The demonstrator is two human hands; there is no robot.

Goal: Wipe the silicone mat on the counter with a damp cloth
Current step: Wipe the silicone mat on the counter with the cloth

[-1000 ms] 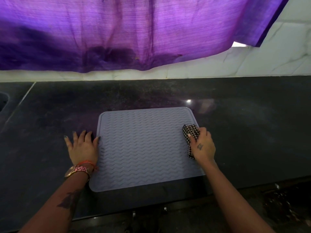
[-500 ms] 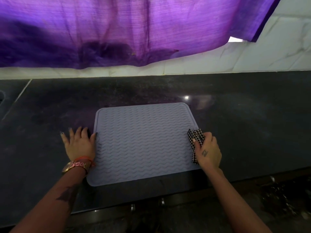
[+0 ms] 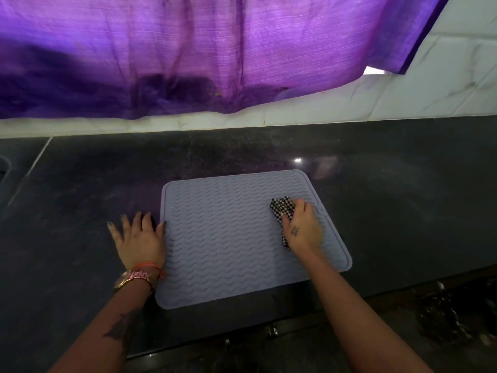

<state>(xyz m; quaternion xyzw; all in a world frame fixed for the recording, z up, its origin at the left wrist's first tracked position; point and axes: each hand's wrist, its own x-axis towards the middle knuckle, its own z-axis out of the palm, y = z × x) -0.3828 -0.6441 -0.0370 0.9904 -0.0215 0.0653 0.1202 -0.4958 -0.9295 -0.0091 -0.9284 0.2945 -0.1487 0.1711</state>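
Observation:
A grey silicone mat (image 3: pixel 228 238) with a wavy ridged surface lies flat on the dark counter (image 3: pixel 403 197), near its front edge. My right hand (image 3: pixel 302 228) holds a bunched black-and-white checked cloth (image 3: pixel 281 208) and presses it onto the right part of the mat. The cloth sticks out past my fingers toward the left and far side. My left hand (image 3: pixel 139 239) rests flat on the counter with fingers spread, its thumb touching the mat's left edge.
A purple curtain (image 3: pixel 215 49) hangs over the white tiled wall (image 3: pixel 443 84) behind the counter. A sink edge (image 3: pixel 4 170) shows at far left. The counter's front edge runs just below the mat, with dark floor (image 3: pixel 443 319) beyond it.
My right hand has slid the cloth from the mat's right edge inward and slightly away from me. The left hand stays at the mat's left edge.

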